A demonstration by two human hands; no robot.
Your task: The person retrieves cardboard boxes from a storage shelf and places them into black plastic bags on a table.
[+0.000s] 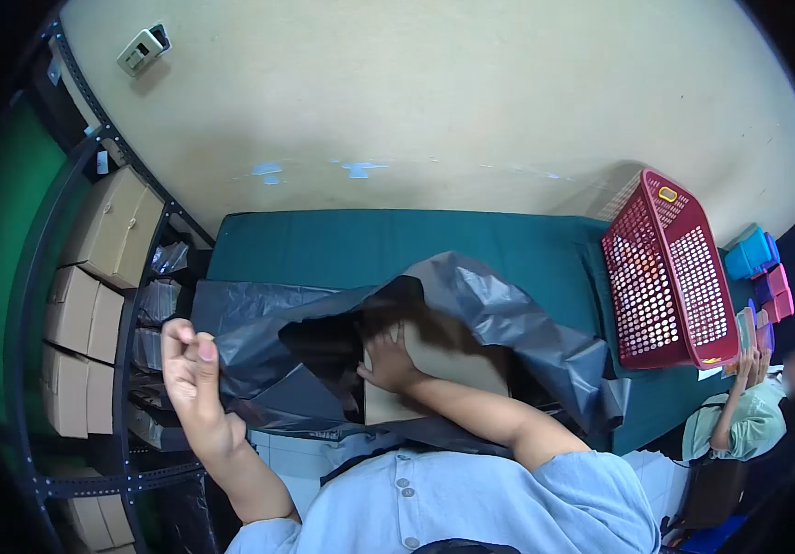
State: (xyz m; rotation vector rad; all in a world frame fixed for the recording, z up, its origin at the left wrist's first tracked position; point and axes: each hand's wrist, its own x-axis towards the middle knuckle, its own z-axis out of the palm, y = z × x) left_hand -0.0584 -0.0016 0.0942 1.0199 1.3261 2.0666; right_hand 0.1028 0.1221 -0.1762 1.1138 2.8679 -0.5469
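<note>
A large black plastic bag (499,305) lies spread over the table with its mouth gaping. Inside it is a flat-topped brown cardboard box (453,360), partly covered by the film. My right hand (390,360) reaches into the bag and lies on the box near its left edge, fingers spread. Raised at the bag's left side, my left hand (192,374) has its fingers curled and the thumb pressed toward them. Whether a bit of film is pinched there cannot be made out.
A green-covered table (323,245) stands against the wall. On its right end is a red perforated plastic basket (665,277). A metal shelf with cardboard boxes (111,226) stands left. At the right, another person (739,415) works beside coloured containers (753,254).
</note>
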